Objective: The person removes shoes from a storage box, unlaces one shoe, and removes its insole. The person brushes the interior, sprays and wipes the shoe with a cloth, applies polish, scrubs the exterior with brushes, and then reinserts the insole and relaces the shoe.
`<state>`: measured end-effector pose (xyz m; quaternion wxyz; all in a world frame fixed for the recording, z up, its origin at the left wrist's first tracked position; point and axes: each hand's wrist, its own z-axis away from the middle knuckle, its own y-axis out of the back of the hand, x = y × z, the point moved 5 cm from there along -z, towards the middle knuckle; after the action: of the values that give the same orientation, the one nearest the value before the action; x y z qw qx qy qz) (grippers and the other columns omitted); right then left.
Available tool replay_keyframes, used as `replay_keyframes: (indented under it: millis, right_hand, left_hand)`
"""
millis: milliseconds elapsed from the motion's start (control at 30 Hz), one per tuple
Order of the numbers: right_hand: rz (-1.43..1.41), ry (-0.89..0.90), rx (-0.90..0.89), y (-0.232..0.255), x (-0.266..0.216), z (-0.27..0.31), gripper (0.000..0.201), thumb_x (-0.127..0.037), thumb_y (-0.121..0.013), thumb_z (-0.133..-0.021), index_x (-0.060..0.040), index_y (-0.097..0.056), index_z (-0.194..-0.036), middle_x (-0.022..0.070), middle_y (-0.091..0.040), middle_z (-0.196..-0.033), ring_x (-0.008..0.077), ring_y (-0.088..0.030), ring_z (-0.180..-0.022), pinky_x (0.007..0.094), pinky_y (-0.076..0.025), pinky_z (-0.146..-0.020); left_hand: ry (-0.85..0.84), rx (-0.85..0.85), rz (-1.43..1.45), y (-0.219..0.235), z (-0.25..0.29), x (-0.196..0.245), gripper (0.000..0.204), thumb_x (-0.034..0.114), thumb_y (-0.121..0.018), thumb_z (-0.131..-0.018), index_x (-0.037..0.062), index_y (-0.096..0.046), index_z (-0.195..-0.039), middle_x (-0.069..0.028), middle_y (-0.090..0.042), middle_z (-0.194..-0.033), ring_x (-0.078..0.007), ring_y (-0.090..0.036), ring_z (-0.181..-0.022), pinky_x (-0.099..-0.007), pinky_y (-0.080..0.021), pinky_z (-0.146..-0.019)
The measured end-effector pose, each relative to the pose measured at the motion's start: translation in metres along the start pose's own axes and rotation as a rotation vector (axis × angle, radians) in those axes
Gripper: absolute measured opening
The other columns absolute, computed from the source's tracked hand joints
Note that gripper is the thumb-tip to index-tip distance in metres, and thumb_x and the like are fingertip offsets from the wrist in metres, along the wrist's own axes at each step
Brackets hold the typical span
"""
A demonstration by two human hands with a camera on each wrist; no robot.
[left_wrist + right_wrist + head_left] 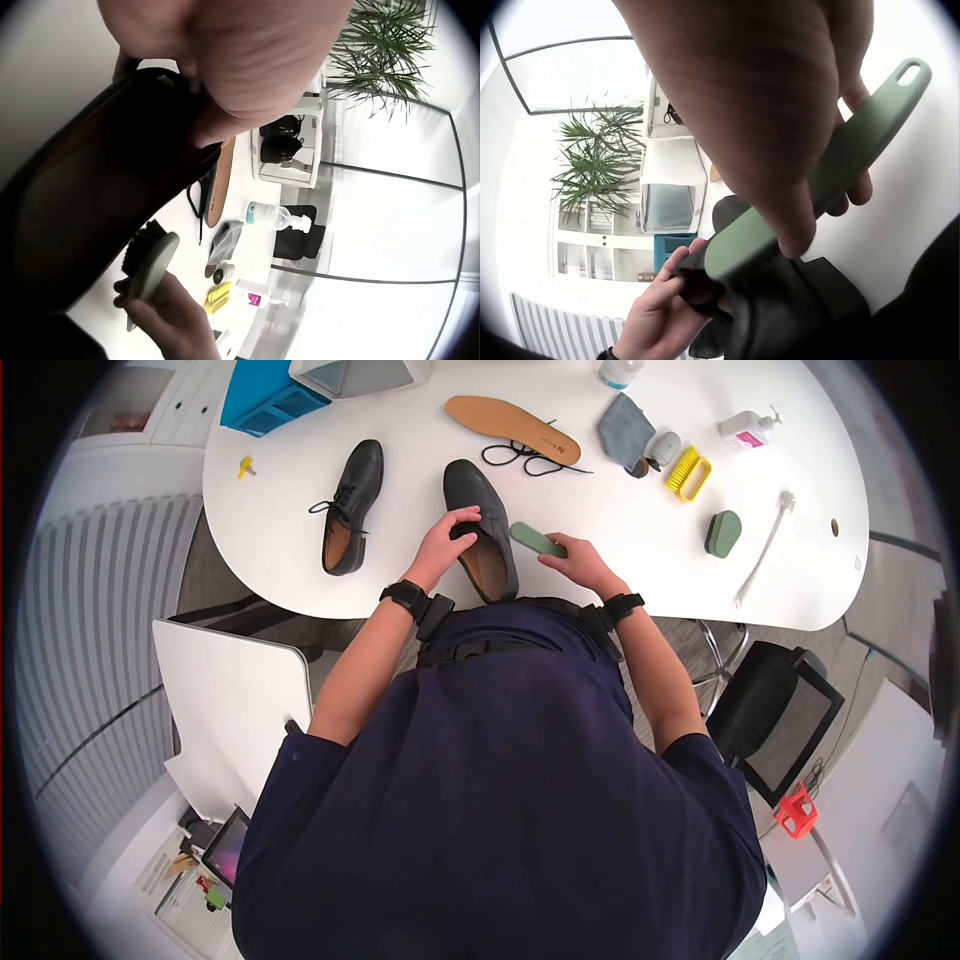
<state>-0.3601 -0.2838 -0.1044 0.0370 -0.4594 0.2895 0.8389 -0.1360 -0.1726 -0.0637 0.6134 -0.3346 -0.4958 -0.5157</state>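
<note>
A black leather shoe [465,482] without laces is in front of the person, toe pointing away and heel near the body. The left hand [440,550] grips it at the tongue and the edge of its opening. The right hand [580,565] holds a green-handled brush [532,538] beside the shoe's right side; dark bristles [142,246] show in the left wrist view. In the right wrist view, the thumb presses on the flat green handle [862,139], which has a slot at one end. The other black shoe [362,485], laced, stands to the left.
Beyond the shoe lie a tan insole [505,422] and loose black laces [520,455]. Farther right are a grey cloth [626,430], a yellow brush [688,474], a green brush [724,533], a pump bottle [748,430] and a long white stick [765,550]. A blue box [262,400] stands back left.
</note>
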Motion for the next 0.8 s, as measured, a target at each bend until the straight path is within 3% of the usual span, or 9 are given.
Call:
replay_keyframes:
  millis: [133, 167, 233, 333, 400, 567, 633, 733, 800]
  right_hand:
    - [-0.134, -0.009, 0.134, 0.020, -0.029, 0.006, 0.047, -0.025, -0.069, -0.085, -0.0027, -0.058, -0.124, 0.0189, -0.067, -0.106, 0.0319, -0.064, -0.098, 0.0370, -0.050, -0.088]
    - [-0.136, -0.011, 0.134, 0.020, -0.035, 0.004, 0.047, -0.025, -0.069, -0.085, -0.0027, -0.058, -0.124, 0.0189, -0.067, -0.106, 0.0319, -0.064, -0.098, 0.0370, -0.050, -0.088]
    - [-0.194, 0.142, 0.186, 0.022, -0.055, 0.001, 0.052, -0.020, -0.068, -0.085, -0.0033, -0.051, -0.131, 0.0187, -0.063, -0.111, 0.0307, -0.062, -0.100, 0.0368, -0.049, -0.088]
    - [-0.185, 0.320, 0.093, 0.017, -0.091, -0.003, 0.061, -0.014, -0.068, -0.086, -0.0081, -0.042, -0.141, 0.0142, -0.058, -0.120, 0.0236, -0.060, -0.104, 0.0362, -0.050, -0.088]
    - [-0.163, 0.354, 0.027, 0.013, -0.109, -0.002, 0.064, -0.012, -0.068, -0.086, -0.0097, -0.040, -0.143, 0.0135, -0.056, -0.122, 0.0228, -0.059, -0.105, 0.0363, -0.049, -0.089]
    - [-0.190, 0.484, -0.195, 0.000, -0.135, 0.000, 0.068, -0.010, -0.066, -0.086, -0.0138, -0.035, -0.147, 0.0087, -0.056, -0.116, 0.0204, -0.061, -0.100, 0.0359, -0.048, -0.090]
    - [-0.208, 0.436, -0.219, -0.003, -0.135, -0.003, 0.067, -0.012, -0.068, -0.085, -0.0101, -0.036, -0.144, 0.0108, -0.056, -0.118, 0.0212, -0.061, -0.100, 0.0355, -0.049, -0.089]
    - [-0.036, 0.221, -0.028, -0.013, -0.096, -0.021, 0.069, -0.025, -0.071, -0.083, -0.0044, -0.038, -0.140, 0.0174, -0.055, -0.124, 0.0264, -0.062, -0.104, 0.0383, -0.050, -0.088]
    - [0.333, 0.039, -0.048, -0.021, -0.071, -0.028, 0.076, -0.041, -0.071, -0.079, -0.0014, -0.039, -0.136, 0.0207, -0.055, -0.124, 0.0350, -0.061, -0.106, 0.0437, -0.049, -0.089]
  left_hand:
    - [-0.080, -0.041, -0.025, -0.009, 0.002, 0.012, 0.026, 0.003, -0.056, -0.089, 0.0028, -0.059, -0.115, -0.0098, -0.055, -0.134, -0.0217, -0.050, -0.125, -0.0330, -0.036, -0.107]
    - [-0.162, -0.071, -0.192, -0.013, 0.006, 0.030, 0.026, 0.005, -0.057, -0.091, 0.0022, -0.058, -0.117, -0.0106, -0.055, -0.132, -0.0214, -0.052, -0.123, -0.0331, -0.038, -0.106]
    - [-0.244, -0.099, -0.358, -0.022, 0.008, 0.045, 0.027, 0.008, -0.057, -0.093, 0.0015, -0.056, -0.119, -0.0114, -0.056, -0.131, -0.0210, -0.053, -0.121, -0.0333, -0.039, -0.105]
    - [-0.059, -0.150, -0.058, -0.029, 0.005, 0.039, 0.031, 0.016, -0.057, -0.096, -0.0005, -0.049, -0.122, -0.0125, -0.058, -0.122, -0.0191, -0.057, -0.113, -0.0310, -0.045, -0.099]
    - [-0.004, -0.023, 0.069, -0.022, 0.003, 0.033, 0.037, 0.023, -0.062, -0.095, -0.0008, -0.042, -0.116, -0.0136, -0.059, -0.108, -0.0202, -0.060, -0.105, -0.0332, -0.049, -0.090]
    - [0.115, 0.182, 0.190, 0.000, 0.014, 0.033, 0.034, 0.022, -0.063, -0.095, 0.0018, -0.039, -0.109, -0.0114, -0.055, -0.101, -0.0176, -0.063, -0.088, -0.0297, -0.053, -0.075]
    - [0.097, 0.209, 0.363, 0.005, 0.018, 0.030, 0.027, 0.021, -0.057, -0.097, 0.0032, -0.040, -0.108, -0.0101, -0.056, -0.098, -0.0164, -0.061, -0.085, -0.0304, -0.054, -0.073]
    - [0.108, 0.283, 0.369, 0.020, 0.023, 0.019, 0.027, 0.020, -0.059, -0.096, 0.0044, -0.039, -0.104, -0.0084, -0.054, -0.094, -0.0142, -0.060, -0.077, -0.0269, -0.052, -0.064]
    - [0.124, 0.322, 0.327, 0.026, 0.026, 0.012, 0.024, 0.021, -0.057, -0.098, 0.0058, -0.040, -0.102, -0.0070, -0.053, -0.091, -0.0122, -0.056, -0.073, -0.0249, -0.048, -0.060]
